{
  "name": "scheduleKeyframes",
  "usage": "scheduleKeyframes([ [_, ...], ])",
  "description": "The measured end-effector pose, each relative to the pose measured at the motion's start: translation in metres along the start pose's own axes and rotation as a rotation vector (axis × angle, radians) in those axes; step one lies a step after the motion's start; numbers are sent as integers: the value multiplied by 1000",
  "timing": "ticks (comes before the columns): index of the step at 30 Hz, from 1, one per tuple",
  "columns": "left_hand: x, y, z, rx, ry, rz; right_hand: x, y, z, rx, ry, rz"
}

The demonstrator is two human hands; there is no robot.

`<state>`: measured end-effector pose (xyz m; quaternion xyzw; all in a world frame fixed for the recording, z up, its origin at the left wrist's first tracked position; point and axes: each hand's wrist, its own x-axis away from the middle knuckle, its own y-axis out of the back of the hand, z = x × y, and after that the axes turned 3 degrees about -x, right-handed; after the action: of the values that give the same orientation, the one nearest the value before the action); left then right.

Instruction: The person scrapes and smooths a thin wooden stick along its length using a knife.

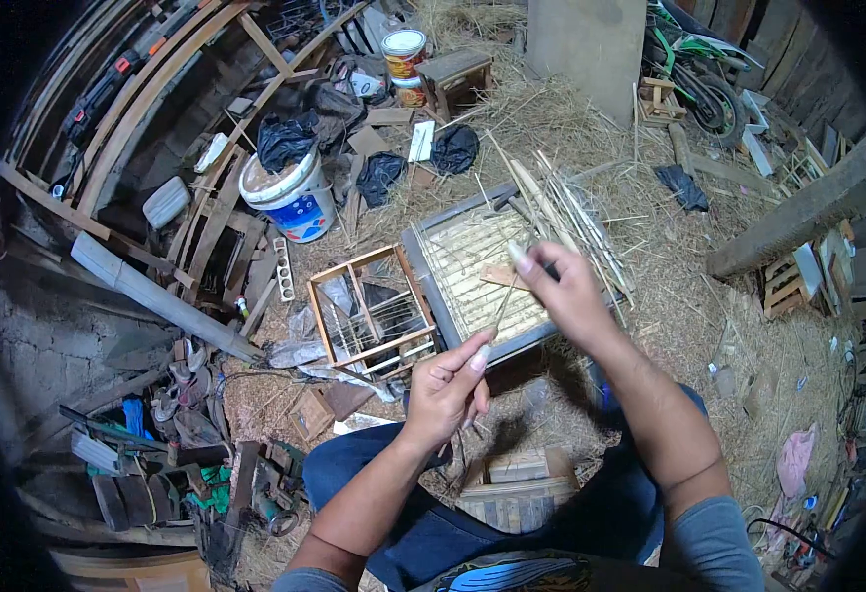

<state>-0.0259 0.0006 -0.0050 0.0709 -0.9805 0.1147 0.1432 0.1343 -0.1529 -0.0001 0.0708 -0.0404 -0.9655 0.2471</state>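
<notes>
My left hand [445, 397] is closed, with a thin bamboo stick [505, 308] pinched between thumb and finger. The stick slants up toward my right hand [569, 296], whose fingers are curled and thumb raised. A small flat brown piece of wood [504, 277] shows at the right fingertips and appears to be held there. Both hands are over a grey-framed board [440, 296] with thin sticks lying across its pale surface. Left of the board stands a small wooden frame cage [356, 264] with thin bars. A bundle of long split sticks [561, 212] lies on the board's far right side.
A white and blue bucket [290, 202] with a black bag stands at the left. Behind are stacked paint cans [404, 59] and a wooden stool [455, 74]. A thick beam [798, 207] juts in at right, near a green motorcycle [694, 74]. Straw and shavings cover the floor.
</notes>
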Motion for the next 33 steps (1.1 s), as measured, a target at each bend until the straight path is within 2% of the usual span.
scheduleKeyframes([
  [2, -1, 0, -5, 4, -23, 1, 12, -10, -1, 97, -135, 121],
  [4, -2, 2, -4, 50, -78, -19, 22, -17, 5, 271, 140, 186],
  [7, -3, 9, -4, 154, -65, 42, 40, -23, 23, 405, 158, 265],
  [9, -2, 9, -7, 304, -51, 110, 44, -26, 20, 491, 300, 306],
  [10, -1, 9, -9, 302, -53, 111, 43, -25, 20, 492, 303, 304],
  [12, 2, 8, -12, 505, 1, 184, 40, -21, 18, 546, 390, 288],
  [16, 2, 6, -17, 641, 79, 141, 35, -18, 13, 596, 397, 248],
  [19, -1, 13, -12, 693, 37, 207, 28, -9, 10, 685, 342, 229],
  [21, 3, 11, -16, 677, 30, 206, 16, 2, 4, 641, 287, 62],
  [22, 3, 10, -18, 661, 22, 206, 19, -2, 5, 646, 292, 61],
  [24, 1, 10, -15, 641, 38, 184, 32, -15, 6, 747, 339, 220],
  [27, 0, 14, -13, 560, 82, 184, 22, -13, 2, 687, 400, 124],
  [28, 0, 13, -14, 564, 34, 173, 16, -11, 5, 660, 432, 76],
  [29, 1, 14, -13, 516, 27, 171, 8, 0, 16, 733, 59, 224],
  [30, 2, 14, -13, 469, 20, 169, 8, 3, 16, 736, 62, 222],
  [31, 0, 14, -12, 470, 17, 171, 8, 4, 16, 538, 57, 163],
  [33, -2, 14, -7, 246, -21, 116, 7, -5, 6, 49, 61, 87],
])
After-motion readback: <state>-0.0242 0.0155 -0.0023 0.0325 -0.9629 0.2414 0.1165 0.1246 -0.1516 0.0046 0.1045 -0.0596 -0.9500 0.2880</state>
